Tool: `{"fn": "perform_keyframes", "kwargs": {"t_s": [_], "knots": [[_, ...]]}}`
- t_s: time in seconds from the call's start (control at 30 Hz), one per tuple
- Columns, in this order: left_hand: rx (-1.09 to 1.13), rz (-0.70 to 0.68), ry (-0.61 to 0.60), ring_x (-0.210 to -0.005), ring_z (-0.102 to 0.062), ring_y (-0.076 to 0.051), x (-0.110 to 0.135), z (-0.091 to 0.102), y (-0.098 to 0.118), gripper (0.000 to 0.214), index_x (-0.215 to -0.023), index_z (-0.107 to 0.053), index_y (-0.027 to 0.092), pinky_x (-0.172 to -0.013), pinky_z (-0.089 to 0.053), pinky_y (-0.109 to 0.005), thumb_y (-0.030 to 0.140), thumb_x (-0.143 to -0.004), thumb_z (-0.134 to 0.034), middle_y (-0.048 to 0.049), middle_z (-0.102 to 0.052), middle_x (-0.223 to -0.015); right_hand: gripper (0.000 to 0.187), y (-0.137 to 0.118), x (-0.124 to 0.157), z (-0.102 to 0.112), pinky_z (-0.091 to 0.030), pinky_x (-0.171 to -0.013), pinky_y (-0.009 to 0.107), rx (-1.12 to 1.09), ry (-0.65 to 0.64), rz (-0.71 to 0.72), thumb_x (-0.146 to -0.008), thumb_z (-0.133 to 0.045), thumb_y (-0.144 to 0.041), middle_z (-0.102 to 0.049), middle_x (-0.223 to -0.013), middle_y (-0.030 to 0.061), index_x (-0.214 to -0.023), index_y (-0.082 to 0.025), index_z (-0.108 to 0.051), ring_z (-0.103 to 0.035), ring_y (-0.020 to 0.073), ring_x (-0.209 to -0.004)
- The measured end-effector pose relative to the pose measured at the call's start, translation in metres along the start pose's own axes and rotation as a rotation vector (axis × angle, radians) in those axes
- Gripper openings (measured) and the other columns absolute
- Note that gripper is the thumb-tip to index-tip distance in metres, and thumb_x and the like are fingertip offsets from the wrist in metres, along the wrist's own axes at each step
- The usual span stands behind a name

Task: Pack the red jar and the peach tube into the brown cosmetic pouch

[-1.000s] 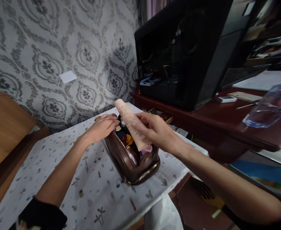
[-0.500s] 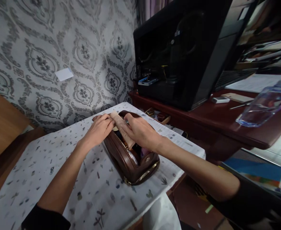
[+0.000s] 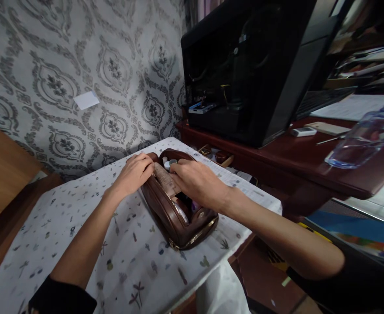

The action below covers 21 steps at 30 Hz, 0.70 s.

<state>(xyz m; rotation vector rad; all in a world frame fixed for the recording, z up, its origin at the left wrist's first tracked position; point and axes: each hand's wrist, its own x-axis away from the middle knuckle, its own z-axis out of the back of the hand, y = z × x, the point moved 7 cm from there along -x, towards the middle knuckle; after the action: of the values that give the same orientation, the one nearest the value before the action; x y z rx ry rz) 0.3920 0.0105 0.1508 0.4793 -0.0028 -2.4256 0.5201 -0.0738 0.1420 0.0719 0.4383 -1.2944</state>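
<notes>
A brown leather zip pouch (image 3: 172, 218) lies unzipped on the cloth, its gold zipper teeth showing along the opening. My left hand (image 3: 135, 172) is curled over the pouch's left rim near the far end and grips it. Inside the opening rests a beige tube-like pack (image 3: 165, 179) with fine print, lying lengthwise. My right hand (image 3: 200, 181) reaches in from the right, its fingers closed against the pack's right edge; the fingertips are partly hidden. Just beyond those fingers, small white-capped containers (image 3: 169, 165) stand in the pouch. Something purple (image 3: 195, 206) shows under the right hand.
The pouch sits on a small table with a white patterned cloth (image 3: 80, 218). To the right, a dark red desk (image 3: 352, 174) carries a black computer case (image 3: 238, 87) and a clear plastic bottle (image 3: 358, 139). An open drawer (image 3: 226, 160) lies behind the pouch.
The beige pack has gone down deeper into the pouch. My right hand has shifted slightly right, and the white-capped containers beyond it have come into view. My left hand stays at the rim.
</notes>
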Motion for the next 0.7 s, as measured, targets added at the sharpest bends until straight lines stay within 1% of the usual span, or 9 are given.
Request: {"fn": "perform_keyframes", "kwargs": {"t_s": [0.1, 0.17, 0.23, 0.3, 0.33, 0.4, 0.5, 0.6, 0.7], "knots": [[0.088, 0.029, 0.012, -0.104, -0.062, -0.025, 0.001, 0.005, -0.002, 0.038, -0.094, -0.067, 0.020, -0.100, -0.048, -0.041, 0.039, -0.102, -0.035, -0.0078, -0.068, -0.106, 0.026, 0.004, 0.004, 0.012, -0.042, -0.070, 0.031, -0.125, 0.048, -0.016, -0.102, -0.048, -0.020, -0.071, -0.097, 0.0123, -0.095, -0.016, -0.073, -0.067, 0.0234, -0.084], [0.153, 0.048, 0.021, -0.109, -0.062, -0.025, 0.004, 0.007, -0.003, 0.042, -0.100, -0.068, 0.020, -0.102, -0.047, -0.040, 0.045, -0.104, -0.034, -0.0082, -0.069, -0.112, 0.025, 0.011, 0.007, 0.022, -0.045, -0.076, 0.031, -0.231, 0.143, -0.013, -0.102, -0.049, -0.019, -0.071, -0.098, 0.0110, -0.096, -0.016, -0.073, -0.066, 0.0220, -0.087], [0.215, 0.059, 0.043, -0.118, -0.061, -0.025, 0.007, 0.007, -0.007, 0.046, -0.107, -0.069, 0.021, -0.108, -0.045, -0.040, 0.049, -0.105, -0.033, -0.0090, -0.068, -0.121, 0.025, 0.021, 0.010, 0.028, -0.046, -0.082, 0.031, -0.307, 0.260, -0.007, -0.102, -0.048, -0.020, -0.071, -0.098, 0.0107, -0.097, -0.016, -0.073, -0.066, 0.0223, -0.091], [0.263, 0.068, 0.094, -0.128, -0.057, -0.024, 0.011, 0.006, -0.012, 0.048, -0.115, -0.067, 0.019, -0.114, -0.041, -0.039, 0.051, -0.105, -0.033, -0.0105, -0.065, -0.131, 0.027, 0.035, 0.013, 0.028, -0.048, -0.088, 0.034, -0.364, 0.346, -0.017, -0.102, -0.047, -0.024, -0.071, -0.102, 0.0118, -0.101, -0.015, -0.072, -0.066, 0.0243, -0.097], [0.281, 0.074, 0.124, -0.132, -0.056, -0.024, 0.013, 0.005, -0.015, 0.049, -0.120, -0.066, 0.018, -0.117, -0.039, -0.039, 0.052, -0.105, -0.034, -0.0114, -0.064, -0.135, 0.028, 0.042, 0.015, 0.024, -0.048, -0.092, 0.036, -0.397, 0.369, -0.032, -0.102, -0.047, -0.028, -0.072, -0.105, 0.0124, -0.105, -0.015, -0.072, -0.066, 0.0255, -0.101], [0.314, 0.094, 0.182, -0.135, -0.054, -0.023, 0.017, 0.002, -0.023, 0.051, -0.125, -0.064, 0.017, -0.120, -0.037, -0.040, 0.052, -0.105, -0.034, -0.0126, -0.062, -0.139, 0.033, 0.056, 0.017, 0.013, -0.048, -0.098, 0.039, -0.483, 0.378, -0.088, -0.103, -0.047, -0.036, -0.072, -0.116, 0.0133, -0.116, -0.016, -0.069, -0.066, 0.0274, -0.111], [0.368, 0.135, 0.238, -0.134, -0.056, -0.023, 0.021, -0.008, -0.032, 0.052, -0.128, -0.062, 0.019, -0.120, -0.039, -0.043, 0.054, -0.105, -0.032, -0.0117, -0.064, -0.139, 0.046, 0.070, 0.019, -0.008, -0.049, -0.104, 0.042, -0.634, 0.334, -0.182, -0.104, -0.044, -0.049, -0.069, -0.130, 0.0139, -0.131, -0.017, -0.063, -0.064, 0.0282, -0.121], [0.384, 0.145, 0.264, -0.136, -0.055, -0.023, 0.019, -0.019, -0.032, 0.053, -0.130, -0.062, 0.020, -0.122, -0.038, -0.045, 0.055, -0.105, -0.030, -0.0107, -0.065, -0.140, 0.056, 0.070, 0.019, -0.020, -0.049, -0.105, 0.042, -0.766, 0.301, -0.192, -0.104, -0.039, -0.058, -0.070, -0.130, 0.0136, -0.132, -0.016, -0.063, -0.064, 0.0285, -0.123], [0.399, 0.122, 0.282, -0.140, -0.051, -0.022, 0.012, -0.027, -0.027, 0.055, -0.129, -0.063, 0.019, -0.126, -0.032, -0.045, 0.054, -0.106, -0.027, -0.0113, -0.063, -0.143, 0.066, 0.064, 0.018, -0.021, -0.051, -0.103, 0.042, -0.829, 0.295, -0.169, -0.101, -0.038, -0.069, -0.072, -0.127, 0.0132, -0.128, -0.017, -0.066, -0.065, 0.0293, -0.122]]}}
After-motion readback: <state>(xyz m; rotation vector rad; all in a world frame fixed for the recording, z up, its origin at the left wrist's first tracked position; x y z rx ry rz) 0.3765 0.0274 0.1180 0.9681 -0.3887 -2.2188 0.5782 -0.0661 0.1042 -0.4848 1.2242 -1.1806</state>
